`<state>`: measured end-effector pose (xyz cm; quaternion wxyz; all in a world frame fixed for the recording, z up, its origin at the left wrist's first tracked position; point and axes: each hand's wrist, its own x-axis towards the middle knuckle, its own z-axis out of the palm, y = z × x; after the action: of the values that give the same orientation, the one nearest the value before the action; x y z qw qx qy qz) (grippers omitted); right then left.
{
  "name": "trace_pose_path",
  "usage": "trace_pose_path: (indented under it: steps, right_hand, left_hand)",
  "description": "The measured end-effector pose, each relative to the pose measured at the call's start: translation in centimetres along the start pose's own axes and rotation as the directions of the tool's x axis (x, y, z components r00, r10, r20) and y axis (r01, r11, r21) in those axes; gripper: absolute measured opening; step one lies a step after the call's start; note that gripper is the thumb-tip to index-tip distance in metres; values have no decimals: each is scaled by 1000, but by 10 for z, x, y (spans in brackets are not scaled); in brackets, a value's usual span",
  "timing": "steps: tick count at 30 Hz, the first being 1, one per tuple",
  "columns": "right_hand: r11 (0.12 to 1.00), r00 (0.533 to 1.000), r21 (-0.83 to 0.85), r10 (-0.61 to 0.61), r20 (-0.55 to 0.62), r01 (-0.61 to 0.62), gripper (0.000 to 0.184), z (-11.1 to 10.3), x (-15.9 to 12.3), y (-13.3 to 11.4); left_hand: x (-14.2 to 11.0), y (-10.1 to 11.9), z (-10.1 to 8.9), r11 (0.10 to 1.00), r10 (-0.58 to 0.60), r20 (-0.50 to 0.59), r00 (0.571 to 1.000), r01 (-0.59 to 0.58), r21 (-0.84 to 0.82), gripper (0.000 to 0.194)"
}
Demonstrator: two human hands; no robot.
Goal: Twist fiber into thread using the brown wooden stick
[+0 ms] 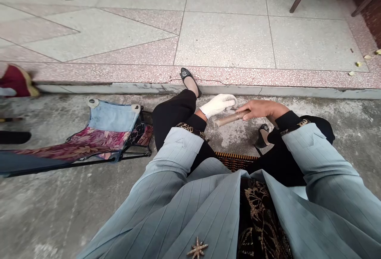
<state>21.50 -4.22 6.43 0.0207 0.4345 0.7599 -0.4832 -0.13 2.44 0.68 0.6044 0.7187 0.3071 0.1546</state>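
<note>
My left hand (218, 105), in a white knitted glove, is closed at a curved, pale grey piece (235, 101) whose kind I cannot make out. Bare, my right hand (258, 109) wraps round one end of a brown, stick-like piece (231, 119). That piece slants down to the left, below the gloved hand, and its far end looks pale and frayed. Both hands are close together between my knees, above the concrete ground. Whether the curved piece joins the brown one is unclear.
A folding chair (110, 118) with blue and flowered cloth stands on the left. A wicker seat edge (236, 159) shows beneath me. Ahead runs a raised tiled step (226, 40), where my left shoe (190, 78) rests. Another person's red shoe (18, 81) is far left.
</note>
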Motion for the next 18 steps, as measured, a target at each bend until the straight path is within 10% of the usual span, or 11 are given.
trace_pose_path:
  steps: [3, 6, 12, 18]
  right_hand:
    - [992, 954, 125, 39, -296, -2, 44, -10, -7, 5]
    - [968, 812, 232, 210, -544, -95, 42, -17, -7, 19]
    - [923, 619, 48, 295, -728, -383, 33, -20, -2, 32]
    - [782, 746, -289, 308, -591, -552, 35, -13, 2, 26]
  left_hand:
    - [3, -7, 4, 996, 16, -15, 1000, -17, -85, 39]
    - [3, -7, 12, 989, 35, 107, 994, -19, -146, 46]
    - [-4, 3, 19, 999, 2, 171, 985, 7, -53, 36]
    - [-7, 6, 16, 1000, -9, 130, 991, 12, -19, 30]
